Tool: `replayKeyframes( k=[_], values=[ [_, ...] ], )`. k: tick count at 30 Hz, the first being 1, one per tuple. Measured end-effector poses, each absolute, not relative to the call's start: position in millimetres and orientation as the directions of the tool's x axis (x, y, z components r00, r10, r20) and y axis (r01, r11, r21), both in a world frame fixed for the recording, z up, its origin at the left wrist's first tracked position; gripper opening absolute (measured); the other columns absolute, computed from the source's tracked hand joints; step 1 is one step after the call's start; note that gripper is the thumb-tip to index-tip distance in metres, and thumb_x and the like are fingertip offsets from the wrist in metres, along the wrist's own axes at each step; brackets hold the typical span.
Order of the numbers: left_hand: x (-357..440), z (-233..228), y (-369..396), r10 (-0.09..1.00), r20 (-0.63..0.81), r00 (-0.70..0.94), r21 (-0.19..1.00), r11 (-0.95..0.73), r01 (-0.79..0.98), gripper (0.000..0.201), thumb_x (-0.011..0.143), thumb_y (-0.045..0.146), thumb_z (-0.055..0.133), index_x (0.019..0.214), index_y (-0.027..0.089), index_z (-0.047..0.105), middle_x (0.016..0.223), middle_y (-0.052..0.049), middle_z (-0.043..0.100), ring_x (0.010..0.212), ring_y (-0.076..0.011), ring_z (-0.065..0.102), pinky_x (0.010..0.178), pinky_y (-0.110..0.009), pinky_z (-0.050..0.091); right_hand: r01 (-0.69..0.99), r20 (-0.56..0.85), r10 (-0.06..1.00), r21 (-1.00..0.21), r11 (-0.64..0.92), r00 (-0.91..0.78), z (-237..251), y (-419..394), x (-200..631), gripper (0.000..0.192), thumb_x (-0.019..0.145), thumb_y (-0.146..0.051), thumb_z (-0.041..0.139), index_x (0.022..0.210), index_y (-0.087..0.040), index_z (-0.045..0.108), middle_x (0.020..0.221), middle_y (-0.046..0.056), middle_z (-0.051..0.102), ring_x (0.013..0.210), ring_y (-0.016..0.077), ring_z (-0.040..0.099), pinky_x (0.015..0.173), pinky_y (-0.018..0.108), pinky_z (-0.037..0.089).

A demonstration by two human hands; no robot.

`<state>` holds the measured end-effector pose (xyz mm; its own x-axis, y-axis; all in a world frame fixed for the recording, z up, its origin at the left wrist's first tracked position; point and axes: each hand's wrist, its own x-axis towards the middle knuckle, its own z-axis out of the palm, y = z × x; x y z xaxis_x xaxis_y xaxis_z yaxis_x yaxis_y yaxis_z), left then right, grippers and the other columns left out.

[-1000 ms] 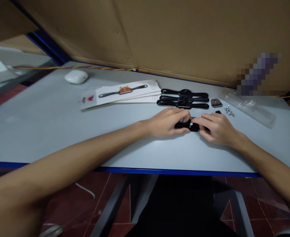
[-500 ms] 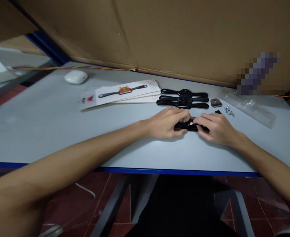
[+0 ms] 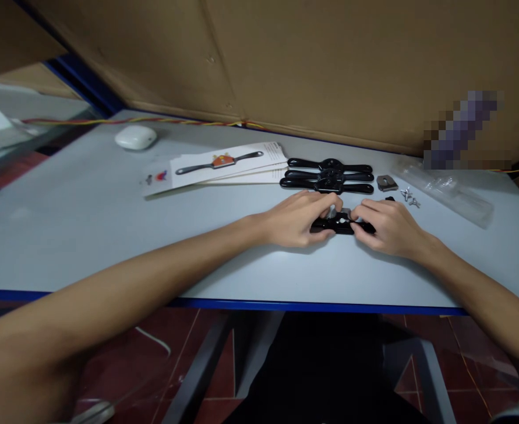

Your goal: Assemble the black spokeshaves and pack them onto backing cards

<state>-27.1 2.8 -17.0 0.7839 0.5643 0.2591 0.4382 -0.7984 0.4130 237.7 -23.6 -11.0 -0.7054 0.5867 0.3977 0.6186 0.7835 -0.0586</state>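
On the table, near its front, a black spokeshave (image 3: 342, 225) lies between my two hands. My left hand (image 3: 301, 221) is closed round its left end, with the index finger bent over the middle where a grey metal blade (image 3: 344, 212) shows. My right hand (image 3: 385, 227) pinches the right side of the tool, thumb low and fingers on top. Just behind, three black spokeshave bodies (image 3: 330, 176) lie in a stack of rows. To their right sit dark metal plates (image 3: 387, 183) and several small silver wing screws (image 3: 409, 198).
Printed cards (image 3: 233, 168) showing a spokeshave lie at the back left, beside a white rounded device (image 3: 136, 137). A clear plastic sleeve (image 3: 445, 191) rests at the right. Cardboard (image 3: 308, 70) walls the table's back, with a red-yellow wire (image 3: 153, 121) along it.
My right fingers have shifted slightly right, off the tool's middle, so more of the grey blade shows. The left hand stays nearly still on the spokeshave.
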Motion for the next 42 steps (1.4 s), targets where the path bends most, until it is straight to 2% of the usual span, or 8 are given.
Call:
replayKeyframes(
  k=[5, 9, 34, 40, 42],
  values=[
    [-28.2, -18.7, 4.5, 0.541, 0.267, 0.798, 0.402, -0.815, 0.418, 0.039, 0.098, 0.041, 0.057, 0.131, 0.020, 0.053, 0.088, -0.001, 0.068, 0.074, -0.0196, 0.061, 0.076, -0.035, 0.050, 0.618, 0.387, 0.590, -0.064, 0.784, -0.709, -12.1, -23.3, 237.8, 0.020, 0.099, -0.023, 0.054, 0.094, -0.019, 0.073, 0.082, 0.004, 0.071, 0.065, 0.0163, 0.052, 0.063, 0.034, 0.033],
    [-29.2, -19.8, 6.7, 0.522, 0.274, 0.808, 0.391, -0.828, 0.402, 0.037, 0.104, 0.044, 0.053, 0.132, 0.020, 0.055, 0.087, -0.002, 0.068, 0.075, -0.0200, 0.062, 0.077, -0.035, 0.050, 0.611, 0.393, 0.579, -0.054, 0.790, -0.714, -12.9, -23.6, 237.5, 0.022, 0.101, -0.024, 0.053, 0.093, -0.018, 0.073, 0.081, 0.005, 0.070, 0.065, 0.0164, 0.051, 0.063, 0.034, 0.032],
    [-29.7, -20.6, 7.0, 0.518, 0.289, 0.805, 0.394, -0.831, 0.393, 0.040, 0.103, 0.045, 0.055, 0.134, 0.019, 0.059, 0.087, -0.002, 0.068, 0.076, -0.0206, 0.063, 0.078, -0.035, 0.050, 0.610, 0.396, 0.571, -0.033, 0.792, -0.719, -11.4, -23.4, 238.5, 0.024, 0.102, -0.024, 0.053, 0.093, -0.018, 0.075, 0.082, 0.005, 0.072, 0.066, 0.0170, 0.055, 0.063, 0.034, 0.035],
    [-28.7, -19.8, 5.9, 0.527, 0.280, 0.803, 0.399, -0.824, 0.402, 0.039, 0.103, 0.044, 0.055, 0.132, 0.018, 0.060, 0.088, -0.003, 0.069, 0.076, -0.0207, 0.063, 0.080, -0.035, 0.050, 0.568, 0.446, 0.522, -0.036, 0.822, -0.727, -10.3, -24.7, 237.3, 0.026, 0.104, -0.023, 0.052, 0.112, -0.018, 0.077, 0.082, 0.004, 0.072, 0.066, 0.0168, 0.055, 0.065, 0.033, 0.039],
    [-28.6, -19.5, 5.9, 0.527, 0.277, 0.803, 0.401, -0.823, 0.402, 0.038, 0.103, 0.043, 0.055, 0.132, 0.019, 0.059, 0.088, -0.003, 0.069, 0.077, -0.0209, 0.063, 0.080, -0.035, 0.051, 0.546, 0.445, 0.496, -0.020, 0.838, -0.745, -10.0, -24.8, 237.1, 0.027, 0.104, -0.022, 0.052, 0.112, -0.019, 0.078, 0.081, 0.003, 0.071, 0.066, 0.0163, 0.055, 0.065, 0.033, 0.039]
  ],
)
